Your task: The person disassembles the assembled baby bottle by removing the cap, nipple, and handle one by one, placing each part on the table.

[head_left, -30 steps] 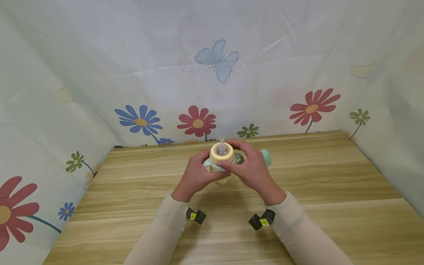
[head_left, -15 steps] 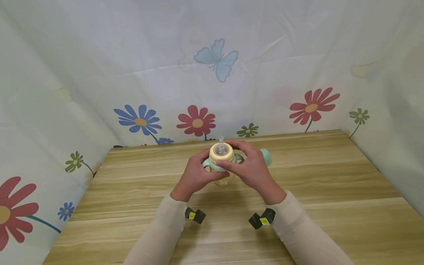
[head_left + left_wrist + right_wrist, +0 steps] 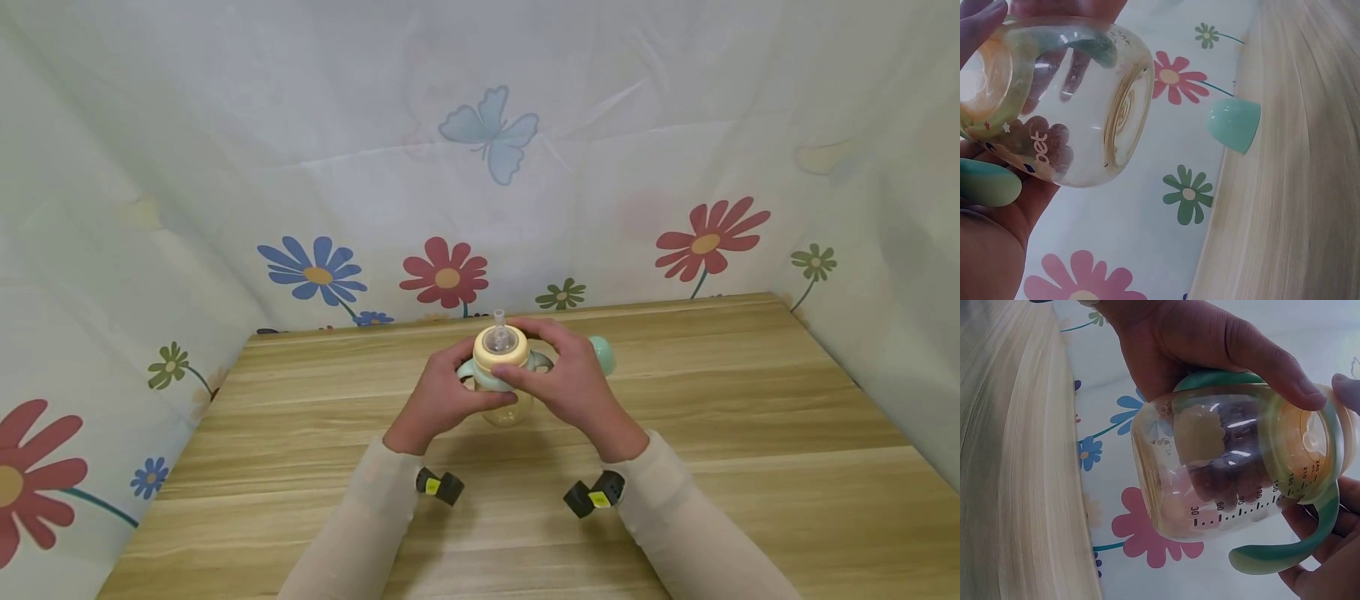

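A clear baby bottle (image 3: 506, 414) with a pale yellow collar, a transparent spout and two mint-green handles is held up off the table between both hands. My left hand (image 3: 442, 387) grips the bottle's body; in the right wrist view its thumb lies on the near side and its fingers show through the clear wall. With thumb and fingers, my right hand (image 3: 573, 379) holds the yellow collar (image 3: 501, 356) from the right side. A green handle (image 3: 1285, 553) and the printed volume scale face the right wrist camera.
A mint-green domed cap (image 3: 602, 356) stands on the wooden table (image 3: 712, 400), just behind my right hand. A white curtain (image 3: 600, 167) printed with flowers and a butterfly hangs around the table's back and sides. Black wrist cameras (image 3: 592, 497) sit at both cuffs.
The bottle has shifted very slightly to the left, and a little more of its lower body shows below the left thumb. Both hands keep their hold; the cap stays where it was.
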`<state>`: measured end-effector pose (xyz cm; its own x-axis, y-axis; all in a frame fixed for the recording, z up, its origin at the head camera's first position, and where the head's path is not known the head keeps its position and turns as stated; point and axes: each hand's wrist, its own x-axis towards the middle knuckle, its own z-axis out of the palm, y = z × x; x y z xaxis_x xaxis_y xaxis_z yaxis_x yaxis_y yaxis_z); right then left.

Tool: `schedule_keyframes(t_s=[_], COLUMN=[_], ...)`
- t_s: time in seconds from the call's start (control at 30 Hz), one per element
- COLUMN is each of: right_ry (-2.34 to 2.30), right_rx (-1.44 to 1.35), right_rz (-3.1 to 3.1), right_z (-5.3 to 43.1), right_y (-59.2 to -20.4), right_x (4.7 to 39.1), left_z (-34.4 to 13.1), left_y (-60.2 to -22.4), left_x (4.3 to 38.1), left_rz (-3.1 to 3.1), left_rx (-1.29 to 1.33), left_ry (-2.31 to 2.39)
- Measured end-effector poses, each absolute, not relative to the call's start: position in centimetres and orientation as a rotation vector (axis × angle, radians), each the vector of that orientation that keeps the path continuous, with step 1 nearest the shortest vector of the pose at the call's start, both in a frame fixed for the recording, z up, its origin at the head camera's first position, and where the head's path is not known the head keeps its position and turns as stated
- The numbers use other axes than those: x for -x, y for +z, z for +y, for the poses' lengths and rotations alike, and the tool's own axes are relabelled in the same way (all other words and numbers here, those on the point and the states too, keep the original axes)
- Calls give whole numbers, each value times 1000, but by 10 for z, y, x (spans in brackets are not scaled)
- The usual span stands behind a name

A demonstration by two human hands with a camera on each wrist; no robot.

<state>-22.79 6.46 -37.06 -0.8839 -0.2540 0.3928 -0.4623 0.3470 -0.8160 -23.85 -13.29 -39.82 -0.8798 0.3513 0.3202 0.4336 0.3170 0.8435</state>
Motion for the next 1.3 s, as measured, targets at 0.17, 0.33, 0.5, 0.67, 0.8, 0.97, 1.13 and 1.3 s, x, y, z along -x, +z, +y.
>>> schedule_keyframes(t_s=[0.17,0.33,0.5,0.67,0.8,0.97,1.13,1.3], right_ry=[1555,1565,1564,1570,1584,1567,1558,1563], right_rx=[-669,-667,-680,-672,-629,-584,-591,-595], right_rz=[-2403,-2401,-2388,-2373,-2367,-2369,-2366,-2357], right_z=[65,65,65,64,62,61,61,60], right_y=[-370,-371,-370,-372,-373,-373,-372,-372], right_x=[227,227,227,226,226,227,227,227], left_z=[-133,-133,-133,-133,-132,-130,-129,-129], left_y=[-398,-398,-399,-399,-400,-400,-401,-401], left_x=[238,238,239,239,239,239,239,239], left_rz=[-2491,-2492,-2488,-2474,-2469,-2463,-2457,-2463], left_rx=[747,745,732,696,649,625,633,625], left_ry=[-1633,-1638,-1639,-1605,-1567,-1546,-1529,-1527])
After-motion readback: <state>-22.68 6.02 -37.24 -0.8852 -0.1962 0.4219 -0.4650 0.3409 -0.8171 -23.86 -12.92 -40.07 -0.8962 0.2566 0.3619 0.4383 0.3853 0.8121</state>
